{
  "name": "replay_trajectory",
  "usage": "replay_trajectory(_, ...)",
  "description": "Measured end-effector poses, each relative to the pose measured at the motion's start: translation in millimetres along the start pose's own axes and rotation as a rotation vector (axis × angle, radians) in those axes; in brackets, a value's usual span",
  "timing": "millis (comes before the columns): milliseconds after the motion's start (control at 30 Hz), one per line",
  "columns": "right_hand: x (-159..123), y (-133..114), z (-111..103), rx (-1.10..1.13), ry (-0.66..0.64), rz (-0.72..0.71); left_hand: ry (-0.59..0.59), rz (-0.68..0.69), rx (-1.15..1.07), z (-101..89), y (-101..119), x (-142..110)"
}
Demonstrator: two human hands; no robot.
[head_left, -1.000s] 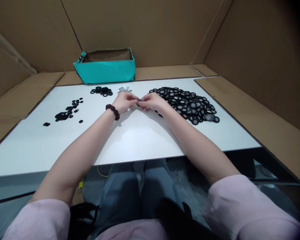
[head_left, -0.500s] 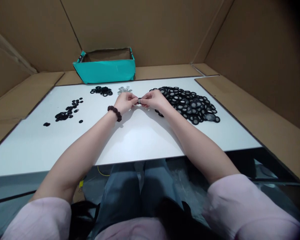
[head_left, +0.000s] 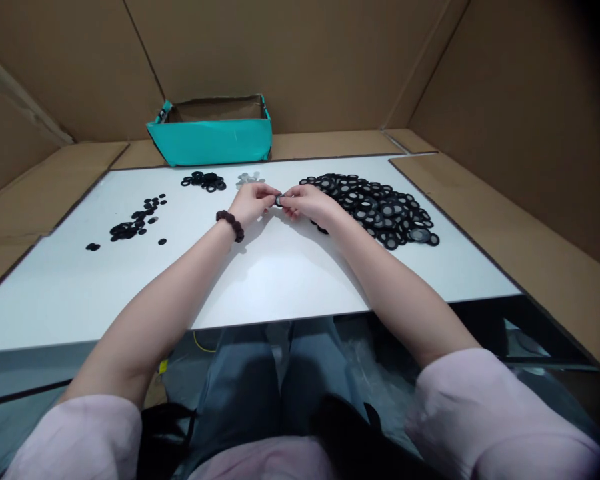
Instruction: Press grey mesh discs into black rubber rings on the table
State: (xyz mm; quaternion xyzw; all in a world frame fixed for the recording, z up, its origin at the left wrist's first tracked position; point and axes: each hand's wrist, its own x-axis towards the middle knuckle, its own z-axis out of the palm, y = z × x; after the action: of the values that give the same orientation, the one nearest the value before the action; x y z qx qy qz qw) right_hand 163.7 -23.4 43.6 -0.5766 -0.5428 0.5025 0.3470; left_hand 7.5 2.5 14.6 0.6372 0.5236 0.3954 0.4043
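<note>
My left hand (head_left: 251,202) and my right hand (head_left: 307,201) meet over the middle of the white board (head_left: 280,267), fingertips pinched together on one small black ring with a pale centre (head_left: 279,199). Just right of my right hand lies a large heap of black rings with pale centres (head_left: 380,208). A dark beaded band (head_left: 229,224) sits on my left wrist.
A small pile of black rings (head_left: 203,181) and a few pale discs (head_left: 249,179) lie at the board's far edge. Scattered small black pieces (head_left: 133,225) lie to the left. A teal box (head_left: 211,138) stands behind, with cardboard walls all round.
Both hands stay pinched together on the small ring, shifting slightly; the ring has turned a little between the fingertips.
</note>
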Motion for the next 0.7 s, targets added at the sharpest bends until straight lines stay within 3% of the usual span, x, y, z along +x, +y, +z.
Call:
replay_trajectory(167,1,2,2,-0.116,0.035,-0.084,-0.026,-0.021,0.031,-2.8,0,0)
replay_trajectory(367,10,15,4,-0.184,0.008,-0.204,-0.047,0.006,0.026,-3.8,-17,7)
replay_trajectory(700,9,11,0,-0.120,0.075,-0.186,-0.016,0.002,0.003,-1.0,-16,6)
